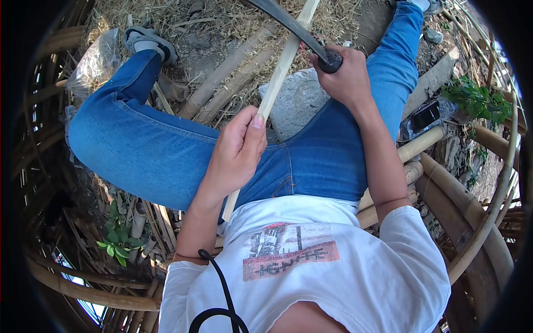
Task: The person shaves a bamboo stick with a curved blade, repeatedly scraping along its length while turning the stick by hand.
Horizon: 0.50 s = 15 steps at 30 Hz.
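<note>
A long pale strip of split bamboo [279, 75] runs from my lap up to the top of the view. My left hand [239, 147] is closed round it near its lower end, thumb on top. My right hand [347, 77] grips the dark handle of a curved blade [288, 23]. That blade reaches up and to the left from the fist, and it crosses over or against the strip; whether they touch I cannot tell. Below the strip and between my thighs lies a pale stone block [297, 102].
Bamboo poles [227, 72] lie on ground strewn with shavings [222, 33]. A phone [425, 116] rests on plastic at the right. Green plants [478, 100] grow beside it, and curved bamboo rails [494, 205] surround the seat. A plastic bag [99, 64] is at upper left.
</note>
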### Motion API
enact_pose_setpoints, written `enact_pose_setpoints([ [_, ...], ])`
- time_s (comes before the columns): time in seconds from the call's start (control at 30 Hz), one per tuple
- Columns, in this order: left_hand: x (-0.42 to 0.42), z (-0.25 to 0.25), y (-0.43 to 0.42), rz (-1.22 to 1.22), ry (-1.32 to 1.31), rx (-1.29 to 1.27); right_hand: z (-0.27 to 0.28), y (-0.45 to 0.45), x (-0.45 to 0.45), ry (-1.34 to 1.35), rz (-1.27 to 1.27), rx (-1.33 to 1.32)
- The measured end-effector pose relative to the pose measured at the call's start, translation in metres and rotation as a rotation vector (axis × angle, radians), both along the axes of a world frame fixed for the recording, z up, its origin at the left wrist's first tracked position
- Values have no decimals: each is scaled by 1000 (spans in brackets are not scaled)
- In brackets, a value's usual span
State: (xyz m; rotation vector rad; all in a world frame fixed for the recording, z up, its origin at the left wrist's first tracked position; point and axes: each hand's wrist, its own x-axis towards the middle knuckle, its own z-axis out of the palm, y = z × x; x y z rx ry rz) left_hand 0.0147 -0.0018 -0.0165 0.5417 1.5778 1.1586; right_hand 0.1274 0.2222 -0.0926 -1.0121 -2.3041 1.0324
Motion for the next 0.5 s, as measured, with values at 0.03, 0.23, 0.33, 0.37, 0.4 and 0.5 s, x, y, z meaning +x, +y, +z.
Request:
enact_pose_setpoints([
  [0.03,0,1,0,7,-36,-2,-1,0,-1,-5,-10,10],
  [0.23,0,1,0,8,-177,83,-3,6,0,36,-96,115],
  [0.33,-4,6,-6,27,-234,60,-8,33,9,32,-212,240],
  [0.37,-6,3,-8,56,-231,40,-10,43,18,78,-259,194],
  [0.4,-6,2,-10,88,-226,19,-9,50,23,126,-302,146],
  [0.5,-5,2,-2,89,-231,66,-16,47,22,237,-318,38],
])
